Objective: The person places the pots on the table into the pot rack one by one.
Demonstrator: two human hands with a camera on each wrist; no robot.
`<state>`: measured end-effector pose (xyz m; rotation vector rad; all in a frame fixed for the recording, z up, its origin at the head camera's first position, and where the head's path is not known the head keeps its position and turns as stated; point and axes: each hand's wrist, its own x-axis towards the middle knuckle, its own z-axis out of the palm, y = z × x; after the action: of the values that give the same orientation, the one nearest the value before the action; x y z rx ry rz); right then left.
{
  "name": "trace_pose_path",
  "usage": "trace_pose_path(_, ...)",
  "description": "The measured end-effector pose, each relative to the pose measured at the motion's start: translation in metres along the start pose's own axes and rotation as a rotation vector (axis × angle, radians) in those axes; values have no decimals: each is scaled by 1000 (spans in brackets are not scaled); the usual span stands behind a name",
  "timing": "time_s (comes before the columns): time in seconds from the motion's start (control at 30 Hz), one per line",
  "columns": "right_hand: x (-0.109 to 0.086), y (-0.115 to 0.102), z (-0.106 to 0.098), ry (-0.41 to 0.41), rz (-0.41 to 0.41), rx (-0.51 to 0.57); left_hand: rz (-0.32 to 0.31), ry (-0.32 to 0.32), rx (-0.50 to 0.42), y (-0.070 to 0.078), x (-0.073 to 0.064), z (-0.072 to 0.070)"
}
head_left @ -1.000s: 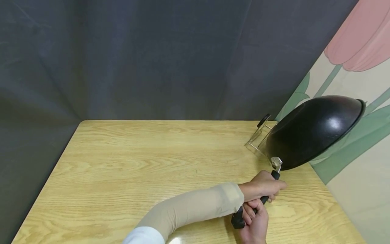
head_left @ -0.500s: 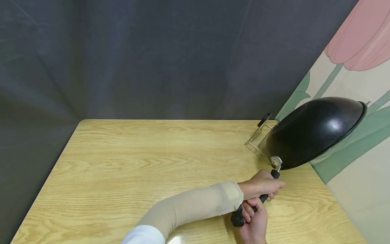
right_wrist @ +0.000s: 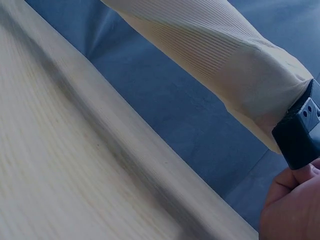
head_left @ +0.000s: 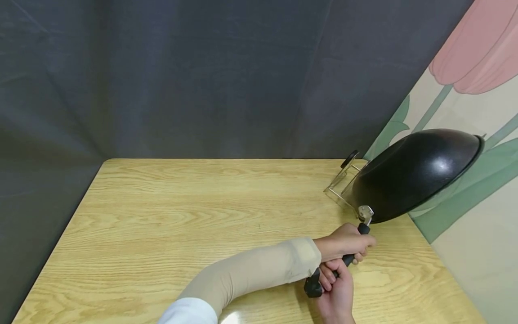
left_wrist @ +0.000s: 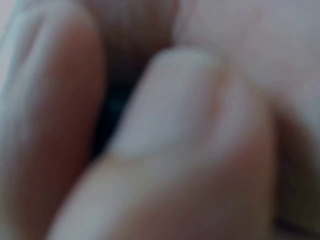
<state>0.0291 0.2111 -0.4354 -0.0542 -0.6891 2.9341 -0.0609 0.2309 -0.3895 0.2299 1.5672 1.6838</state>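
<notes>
A black wok (head_left: 417,177) leans on its side at the table's right end, its dark rounded underside showing. From a metal bracket (head_left: 366,213) at its rim, the black handle (head_left: 349,259) runs toward the person. My left hand (head_left: 349,240), reaching across from the left, grips the handle close to the bracket. Just below it, my right hand (head_left: 339,285) curls its fingers round the handle's lower part. Blurred fingers (left_wrist: 175,125) fill the left wrist view, with a dark gap between them. In the right wrist view, the right hand (right_wrist: 295,205) shows beside a black block with small holes (right_wrist: 297,132).
Against the wok's left side stands a thin metal wire rack (head_left: 341,182) with a black end piece. The wooden table (head_left: 182,216) meets a dark curtain (head_left: 210,81) at the back and a flower-patterned wall (head_left: 477,216) on the right. A beige sleeve (head_left: 259,270) covers the left forearm.
The whole view shifts slightly, and both hands and the handle sit a little further left and up in it. The grips and the wok's tilt stay the same.
</notes>
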Motion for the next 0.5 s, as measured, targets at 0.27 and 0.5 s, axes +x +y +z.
trace_pose_path(0.27,2,-2,-2,-9,-2,9,7,35,25,1,2,3)
trace_pose_path(0.5,6,-5,-5,-23,9,14,14,31,21,2,5,3)
